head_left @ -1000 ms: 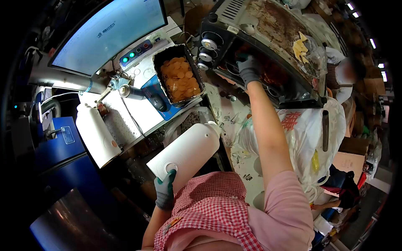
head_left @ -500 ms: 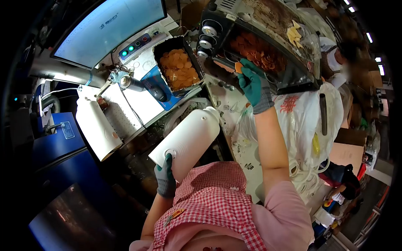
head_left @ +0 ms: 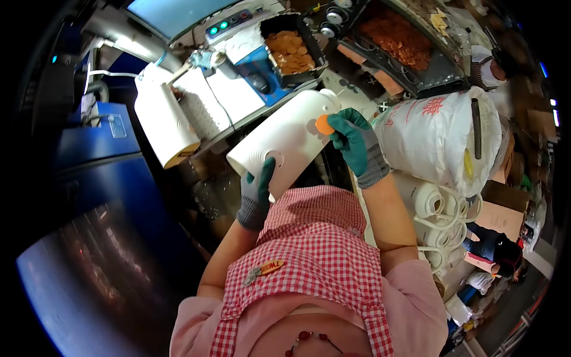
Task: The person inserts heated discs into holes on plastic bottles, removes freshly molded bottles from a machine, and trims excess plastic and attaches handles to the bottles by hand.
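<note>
A white plastic cylinder [head_left: 279, 134] with ringed ridges and a round hole near its lower end lies tilted in front of me. My left hand [head_left: 257, 193], in a green-and-grey glove, is closed around its lower end, thumb near the hole. Between the thumb and fingers of my right hand [head_left: 355, 143], gloved alike, is a thin orange disc [head_left: 324, 124]. The disc is beside the cylinder's upper end, casting a shadow on it; whether they touch I cannot tell. Similar discs [head_left: 288, 44] fill a black tray [head_left: 318, 52] beyond.
A small oven [head_left: 443, 86] with reddish-orange discs inside stands at upper right. Another white cylinder [head_left: 163, 122] lies at left beside the lit worktable [head_left: 223, 98]. A stuffed white bag [head_left: 440, 134] and several white jug-like parts [head_left: 437, 205] are on my right. Other people are at far right.
My right hand has come away from the oven, down to the cylinder's upper end, with the orange disc. The left hand still holds the cylinder. The camera view has tilted downward.
</note>
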Tool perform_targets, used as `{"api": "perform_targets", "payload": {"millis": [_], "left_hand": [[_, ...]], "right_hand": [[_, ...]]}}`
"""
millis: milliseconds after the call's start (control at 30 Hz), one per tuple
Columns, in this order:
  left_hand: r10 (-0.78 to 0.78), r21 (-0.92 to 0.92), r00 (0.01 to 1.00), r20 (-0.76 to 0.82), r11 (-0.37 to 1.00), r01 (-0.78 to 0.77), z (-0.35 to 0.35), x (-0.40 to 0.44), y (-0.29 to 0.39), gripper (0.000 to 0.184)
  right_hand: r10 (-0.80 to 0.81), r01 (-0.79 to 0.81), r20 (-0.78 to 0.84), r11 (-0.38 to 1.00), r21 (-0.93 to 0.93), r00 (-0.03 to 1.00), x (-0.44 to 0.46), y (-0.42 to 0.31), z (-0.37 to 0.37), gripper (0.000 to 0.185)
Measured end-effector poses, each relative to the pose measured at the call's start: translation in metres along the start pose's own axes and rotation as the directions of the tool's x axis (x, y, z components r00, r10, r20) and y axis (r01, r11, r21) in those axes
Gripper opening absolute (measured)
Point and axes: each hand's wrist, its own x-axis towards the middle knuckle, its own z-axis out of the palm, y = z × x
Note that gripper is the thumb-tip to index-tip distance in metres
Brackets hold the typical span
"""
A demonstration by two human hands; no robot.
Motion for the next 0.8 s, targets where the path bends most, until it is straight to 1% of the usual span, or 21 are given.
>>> {"api": "perform_targets", "payload": {"millis": [33,67,100,133,167,200,233,267,300,333,367,400,433,467,500,567,600,667,800], "left_hand": [[0.22,0.231,0.975,0.025,0.948,-0.22,-0.003,-0.002,-0.004,0.03],[0.429,0.45,0.902,0.048,0.797,-0.403,-0.006,-0.004,-0.008,0.029],[0.518,0.57,0.849,0.101,0.669,-0.477,-0.012,-0.006,-0.008,0.029],[0.601,0.673,0.784,0.153,0.517,-0.528,-0.017,-0.007,-0.008,0.029],[0.66,0.724,0.725,0.198,0.4,-0.562,-0.018,-0.011,-0.006,0.029],[0.583,0.634,0.79,0.192,0.541,-0.553,-0.018,-0.018,0.002,0.029],[0.498,0.531,0.847,0.185,0.675,-0.512,-0.019,-0.025,0.011,0.028],[0.409,0.427,0.895,0.175,0.788,-0.444,-0.019,-0.032,0.019,0.029],[0.479,0.457,0.852,0.211,0.722,-0.519,-0.02,-0.036,0.011,0.031],[0.544,0.483,0.802,0.245,0.649,-0.588,-0.02,-0.039,0.003,0.034],[0.541,0.479,0.806,0.241,0.656,-0.583,-0.021,-0.046,-0.009,0.034],[0.437,0.456,0.879,0.19,0.754,-0.474,-0.019,-0.053,-0.005,0.034],[0.363,0.409,0.919,0.155,0.823,-0.395,-0.019,-0.059,-0.001,0.033],[0.286,0.356,0.951,0.119,0.882,-0.31,-0.019,-0.065,0.004,0.033],[0.207,0.299,0.975,0.082,0.928,-0.222,-0.017,-0.07,0.015,0.033],[0.095,0.209,0.988,0.121,0.971,-0.119,-0.017,-0.071,0.029,0.034],[0.093,0.208,0.989,0.113,0.971,-0.115,-0.016,-0.071,0.035,0.034],[0.32,0.279,0.94,0.122,0.897,-0.342,-0.015,-0.073,0.045,0.036],[0.331,0.299,0.935,0.13,0.885,-0.355,-0.014,-0.073,0.054,0.036]], "right_hand": [[-0.031,0.032,0.049,0.999,-0.028,0.998,-0.005,0.011,0.001,0.008],[-0.013,0.014,0.068,1.0,-0.014,0.998,-0.011,0.022,0.004,0.009],[0.006,-0.005,0.074,1.0,-0.018,0.997,-0.022,0.028,0.013,0.009],[0.023,-0.022,0.057,1.0,-0.009,0.998,-0.032,0.033,0.026,0.015],[0.041,-0.041,0.039,0.999,-0.001,0.998,-0.042,0.038,0.035,0.021],[0.043,-0.042,0.038,0.998,-0.039,0.998,-0.049,0.047,0.04,0.031],[0.058,-0.056,0.041,0.998,-0.041,0.997,-0.056,0.052,0.046,0.031],[0.036,-0.032,0.042,0.995,-0.094,0.998,-0.063,0.055,0.054,0.03],[0.016,-0.01,0.04,0.989,-0.149,0.999,-0.07,0.059,0.059,0.03],[-0.045,0.051,0.042,0.985,-0.165,0.998,-0.074,0.065,0.063,0.031],[-0.04,0.045,0.037,0.984,-0.172,0.999,-0.08,0.065,0.067,0.031],[-0.061,0.064,0.023,0.967,-0.245,0.998,-0.088,0.06,0.073,0.031],[-0.085,0.086,0.018,0.944,-0.317,0.996,-0.093,0.058,0.077,0.032],[-0.082,0.092,0.045,0.947,-0.308,0.996,-0.096,0.061,0.078,0.033],[-0.074,0.085,0.048,0.946,-0.312,0.996,-0.098,0.065,0.079,0.033],[-0.155,0.161,0.047,0.929,-0.332,0.987,-0.102,0.071,0.08,0.031],[-0.148,0.157,0.051,0.929,-0.335,0.988,-0.103,0.073,0.08,0.031],[-0.218,0.222,0.049,0.93,-0.291,0.975,-0.105,0.077,0.081,0.03],[-0.242,0.235,0.011,0.933,-0.272,0.97,-0.11,0.082,0.084,0.029]]}}
